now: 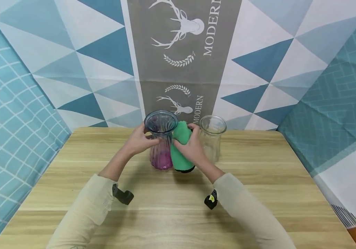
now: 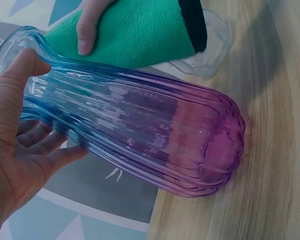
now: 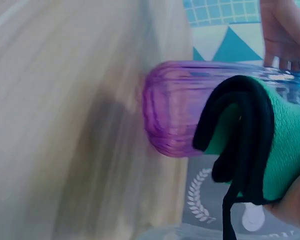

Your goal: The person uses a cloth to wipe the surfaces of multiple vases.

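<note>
A ribbed glass vase, blue at its flared top and pink-purple at its base (image 1: 161,159), stands near the back of the wooden table. My left hand (image 1: 137,141) holds it round the neck, thumb on the near side and fingers behind, as the left wrist view shows. In my right hand (image 1: 193,147) is a folded green towel (image 1: 179,157) with a black edge, gripped from above. The towel is right beside the vase's right side. Its folded layers and black trim (image 3: 255,145) face the right wrist camera, overlapping the vase (image 3: 170,107) there.
A clear glass vase (image 1: 213,129) with a flared rim stands just right of the right hand, partly hidden by it. Behind the table's back edge hangs a patterned cloth (image 1: 178,72) with a deer motif. A blue checked cloth (image 1: 10,114) borders the left side.
</note>
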`<action>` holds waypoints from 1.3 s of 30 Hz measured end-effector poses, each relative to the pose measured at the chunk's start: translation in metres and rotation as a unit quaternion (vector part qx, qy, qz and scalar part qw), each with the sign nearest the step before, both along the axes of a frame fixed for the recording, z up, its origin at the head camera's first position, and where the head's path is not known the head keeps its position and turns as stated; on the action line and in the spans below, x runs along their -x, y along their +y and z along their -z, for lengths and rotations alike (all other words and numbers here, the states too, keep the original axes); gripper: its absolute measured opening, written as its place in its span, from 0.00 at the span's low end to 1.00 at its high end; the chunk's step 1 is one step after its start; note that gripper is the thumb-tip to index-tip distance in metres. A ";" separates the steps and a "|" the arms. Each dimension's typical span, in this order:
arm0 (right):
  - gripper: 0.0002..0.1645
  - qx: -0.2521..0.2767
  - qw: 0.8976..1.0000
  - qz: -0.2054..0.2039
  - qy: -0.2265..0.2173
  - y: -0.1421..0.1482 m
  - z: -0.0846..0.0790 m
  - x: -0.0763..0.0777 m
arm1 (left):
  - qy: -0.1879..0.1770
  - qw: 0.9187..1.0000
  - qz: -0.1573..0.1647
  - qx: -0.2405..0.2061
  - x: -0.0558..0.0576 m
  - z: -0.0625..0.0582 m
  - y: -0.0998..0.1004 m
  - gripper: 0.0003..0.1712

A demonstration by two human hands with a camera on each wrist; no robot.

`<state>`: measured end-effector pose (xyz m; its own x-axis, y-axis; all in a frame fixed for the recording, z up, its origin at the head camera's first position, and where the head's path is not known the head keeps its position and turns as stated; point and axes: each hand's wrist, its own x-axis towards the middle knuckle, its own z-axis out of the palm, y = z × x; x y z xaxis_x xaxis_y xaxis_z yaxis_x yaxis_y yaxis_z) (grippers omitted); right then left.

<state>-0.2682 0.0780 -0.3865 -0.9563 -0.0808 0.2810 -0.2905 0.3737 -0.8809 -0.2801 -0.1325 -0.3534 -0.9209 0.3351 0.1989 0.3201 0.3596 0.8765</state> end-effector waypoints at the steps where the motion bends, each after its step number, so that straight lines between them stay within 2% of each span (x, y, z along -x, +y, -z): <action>1: 0.44 0.002 1.000 0.001 0.000 -0.002 0.003 -0.001 | 0.001 1.000 0.003 0.000 0.000 0.000 0.001 0.44; 6: 0.52 -0.012 1.000 -0.008 0.008 -0.009 0.015 -0.006 | 0.005 1.000 0.003 -0.003 0.000 0.002 0.002 0.43; 9: 0.53 -0.008 1.000 -0.018 0.022 -0.011 0.018 -0.007 | 0.004 1.000 0.000 0.000 -0.001 0.001 0.002 0.43; 14: 0.49 -0.019 0.998 -0.027 0.046 -0.009 0.019 -0.009 | 0.003 1.000 0.006 -0.004 0.000 0.000 0.002 0.43; 18: 0.43 -0.076 0.992 -0.032 0.091 -0.005 0.021 -0.009 | 0.002 1.000 0.008 -0.007 0.000 -0.001 0.001 0.42; 20: 0.41 -0.128 0.983 -0.027 0.130 -0.001 0.023 -0.009 | 0.005 1.000 0.009 -0.006 0.000 -0.001 0.001 0.42; 24: 0.43 -0.215 0.954 0.007 0.210 0.005 0.026 -0.009 | 0.003 1.000 0.006 -0.007 0.000 -0.001 0.001 0.42; 29: 0.51 -0.253 0.919 0.068 0.296 0.014 0.024 -0.007 | -0.008 1.000 0.008 -0.013 0.002 0.001 0.002 0.41; 33: 0.50 -0.274 0.888 0.100 0.355 0.016 0.021 -0.004 | -0.008 1.000 0.012 -0.016 0.003 0.001 0.001 0.41; 34: 0.49 -0.275 0.883 0.103 0.365 0.015 0.021 -0.004 | -0.006 1.000 0.012 -0.015 0.003 0.001 0.000 0.41; 36: 0.49 -0.272 0.880 0.106 0.374 0.013 0.021 -0.003 | -0.004 1.000 0.014 -0.013 0.003 0.001 0.000 0.41; 39: 0.49 -0.258 0.887 0.100 0.369 0.008 0.024 -0.003 | -0.001 1.000 0.018 -0.011 0.003 0.001 0.001 0.40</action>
